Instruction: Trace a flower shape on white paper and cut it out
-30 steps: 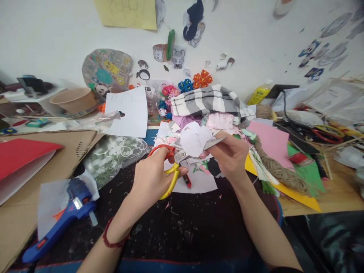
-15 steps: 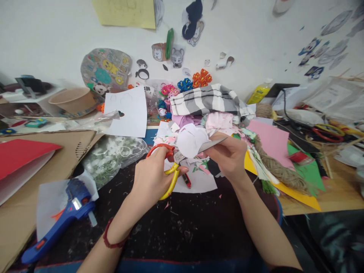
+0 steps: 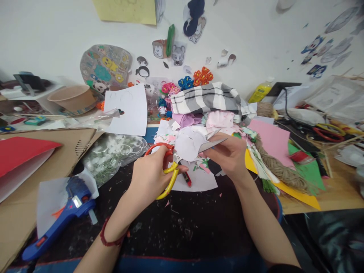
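The white wall (image 3: pixel 256 34) fills the back, with a big yellow paper sheet (image 3: pixel 125 10) stuck up high. The whole view tips down a little from before, so less of that sheet shows. Below is the black surface (image 3: pixel 204 231) with a blue edge, and on the left a big flat piece of brown cardboard (image 3: pixel 66 151) has a red folded paper (image 3: pixel 25 153) on it. At the back is a black, white and grey checked cloth (image 3: pixel 207 99).

The left hand (image 3: pixel 148 170) is closed on the scissors with red and yellow loop handles (image 3: pixel 171 185), and the loops are apart. That hand has slid just a tiny bit to the left. The right hand (image 3: pixel 229 151) is in about the same place, pinching the white round paper piece (image 3: pixel 187 145) by its right side, near a grey pointy bit.

The paper is up above the messy scraps, between the two hands. It has moved left and a little lower, so it now hides more of the middle of the scissors. I cannot tell if the blades are open.

The blue glue gun (image 3: pixel 64 216) is well to the left, with a clear stick poking out. A red and black pen (image 3: pixel 187 179) is under the paper, and a tiny pink scrap (image 3: pixel 167 203) is near the yellow loop.
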`<state>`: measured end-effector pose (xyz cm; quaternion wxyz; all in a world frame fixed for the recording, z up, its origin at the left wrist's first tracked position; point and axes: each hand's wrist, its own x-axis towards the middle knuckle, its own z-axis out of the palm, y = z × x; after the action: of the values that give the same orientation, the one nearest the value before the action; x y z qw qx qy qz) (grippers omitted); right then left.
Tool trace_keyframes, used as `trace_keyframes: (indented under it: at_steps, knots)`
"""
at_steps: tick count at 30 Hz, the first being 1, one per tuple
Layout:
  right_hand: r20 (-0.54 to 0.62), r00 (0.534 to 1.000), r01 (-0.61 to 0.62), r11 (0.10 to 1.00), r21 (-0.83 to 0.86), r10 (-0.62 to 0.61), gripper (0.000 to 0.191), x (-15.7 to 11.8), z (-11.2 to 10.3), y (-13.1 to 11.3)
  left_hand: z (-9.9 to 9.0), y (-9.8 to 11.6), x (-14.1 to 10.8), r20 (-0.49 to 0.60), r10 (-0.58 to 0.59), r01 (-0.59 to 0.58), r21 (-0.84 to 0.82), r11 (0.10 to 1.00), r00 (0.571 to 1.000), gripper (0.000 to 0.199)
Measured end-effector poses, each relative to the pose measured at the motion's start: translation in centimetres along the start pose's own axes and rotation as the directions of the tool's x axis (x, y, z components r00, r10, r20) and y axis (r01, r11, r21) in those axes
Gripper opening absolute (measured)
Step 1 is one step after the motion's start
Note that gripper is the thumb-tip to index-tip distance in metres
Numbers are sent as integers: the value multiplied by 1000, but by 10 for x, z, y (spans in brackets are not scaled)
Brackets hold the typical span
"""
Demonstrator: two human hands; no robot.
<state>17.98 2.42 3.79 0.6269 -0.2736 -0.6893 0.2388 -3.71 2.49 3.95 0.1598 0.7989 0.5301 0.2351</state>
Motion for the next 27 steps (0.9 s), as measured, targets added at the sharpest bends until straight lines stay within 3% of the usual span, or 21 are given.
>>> trace_keyframes:
  at_steps: [14,27]
  knots:
    - [46,998,-43,998,51,41,23,1,-7,-1,-2,-1,-1,3,30,-30,41,999,1000,40]
    - [48,995,-89,996,25,88,10,3,-12,0,-4,-1,-2,-13,34,-34,39,999,999,39]
